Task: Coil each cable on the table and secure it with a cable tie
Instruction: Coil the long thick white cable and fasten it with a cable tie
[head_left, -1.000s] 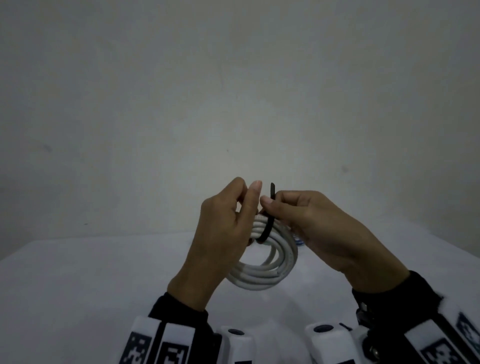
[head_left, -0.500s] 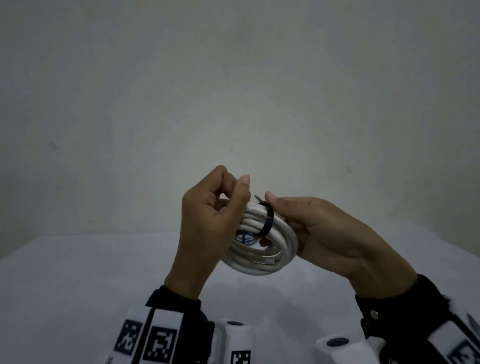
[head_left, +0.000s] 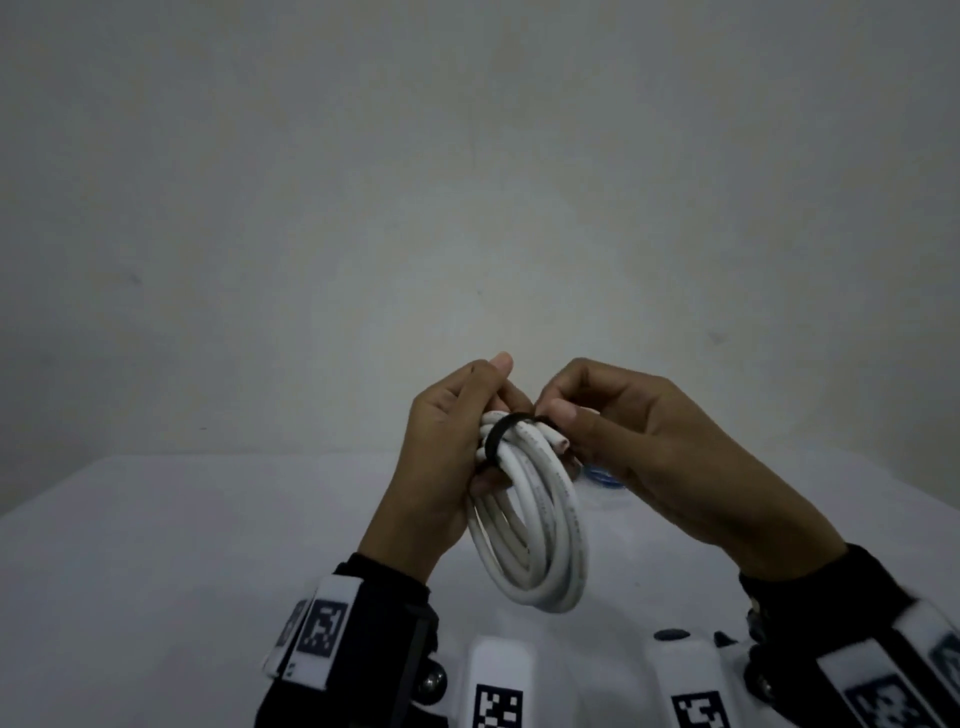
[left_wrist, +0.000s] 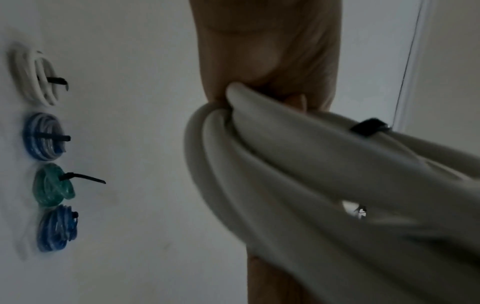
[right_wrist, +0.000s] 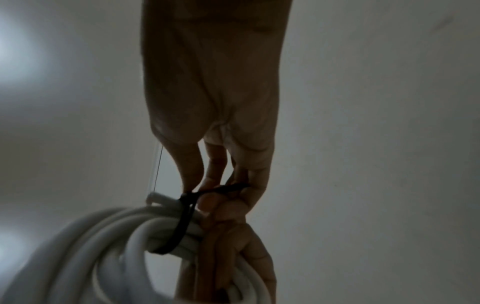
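Four tied coils (left_wrist: 49, 181), left-wrist only.

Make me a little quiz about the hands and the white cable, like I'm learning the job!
1. True or false: the black tie is looped around the white cable.
2. Which hand pinches the tie's tail: A left hand, B right hand?
3. How many tied coils lie on the table in the left wrist view?

Key: 1 true; 2 B; 3 four, one being the green coil.
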